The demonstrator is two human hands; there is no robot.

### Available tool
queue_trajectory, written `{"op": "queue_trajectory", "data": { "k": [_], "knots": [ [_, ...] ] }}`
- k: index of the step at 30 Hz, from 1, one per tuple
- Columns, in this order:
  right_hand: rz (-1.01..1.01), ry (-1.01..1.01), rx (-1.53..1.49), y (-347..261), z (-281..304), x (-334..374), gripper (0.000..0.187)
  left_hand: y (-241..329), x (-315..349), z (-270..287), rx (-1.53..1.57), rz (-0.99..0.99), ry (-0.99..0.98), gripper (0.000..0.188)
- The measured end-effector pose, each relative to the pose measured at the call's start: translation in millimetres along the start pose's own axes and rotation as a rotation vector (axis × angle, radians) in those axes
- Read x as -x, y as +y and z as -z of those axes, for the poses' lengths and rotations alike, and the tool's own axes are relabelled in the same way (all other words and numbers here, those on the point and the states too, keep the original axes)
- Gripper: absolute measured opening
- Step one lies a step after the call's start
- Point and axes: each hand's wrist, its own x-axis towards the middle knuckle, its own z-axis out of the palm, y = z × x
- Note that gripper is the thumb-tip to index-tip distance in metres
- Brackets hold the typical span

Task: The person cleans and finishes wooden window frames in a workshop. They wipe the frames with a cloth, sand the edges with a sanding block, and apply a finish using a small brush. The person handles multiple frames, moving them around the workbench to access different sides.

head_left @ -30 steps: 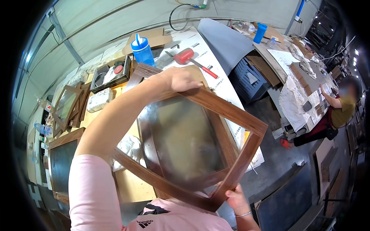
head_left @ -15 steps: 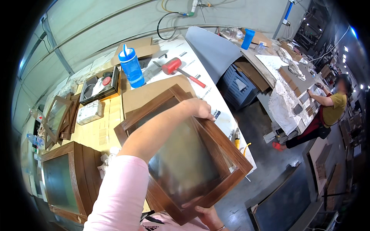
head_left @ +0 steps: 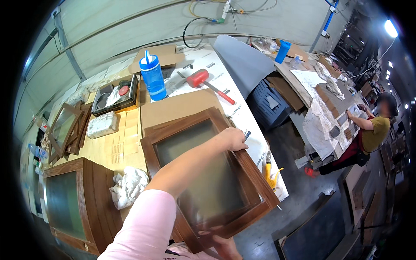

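Note:
A brown wooden-framed glass panel (head_left: 203, 173) is tilted in front of me at the bench's near edge. My left hand (head_left: 234, 139) reaches across it, fingers closed round the frame's far right side. At the near edge, my right hand (head_left: 226, 248) grips the frame from below; some of its fingers show faintly through the glass and the rest are hidden. Under the held panel, part of a second wooden frame (head_left: 152, 128) shows above a cardboard sheet (head_left: 182, 104). A crumpled white rag (head_left: 130, 186) lies left of the panel, and a yellow air blow gun (head_left: 270, 173) lies to its right.
Stacked framed panels (head_left: 86, 195) stand at near left, with more frames (head_left: 65, 130) behind. A white block (head_left: 102, 125), a tool tray (head_left: 115, 97), a blue bottle (head_left: 153, 80) and a red mallet (head_left: 199, 79) sit farther back. A co-worker (head_left: 375, 134) works at another bench on the right.
The held panel has shifted and turned slightly, baring the second frame's corner and more of the air blow gun. Both hands have kept hold of it. More of the rag shows.

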Motion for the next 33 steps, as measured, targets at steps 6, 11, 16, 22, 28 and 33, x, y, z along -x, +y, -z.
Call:
{"op": "queue_trajectory", "data": {
  "k": [6,11,16,22,28,33],
  "knots": [
    [-0.125,0.045,0.003,-1,1,-3,0.036,24,78,-7,0.295,-0.138,0.215,0.025],
    [-0.247,0.099,0.119,-11,-9,4,0.04,7,209,19,0.415,0.089,0.361,0.018],
    [-0.475,0.036,0.274,-15,-6,4,0.038,-13,313,1,0.574,0.621,0.576,0.013],
    [-0.64,0.119,0.329,0,-2,-4,0.037,11,346,-27,0.944,0.789,0.738,0.012],
    [-0.581,0.145,0.312,6,-10,-7,0.032,38,351,-26,0.979,0.957,0.746,0.011],
    [-0.662,0.013,0.452,5,-11,-16,0.029,97,361,-60,0.681,0.602,0.535,0.01]
  ]
}}
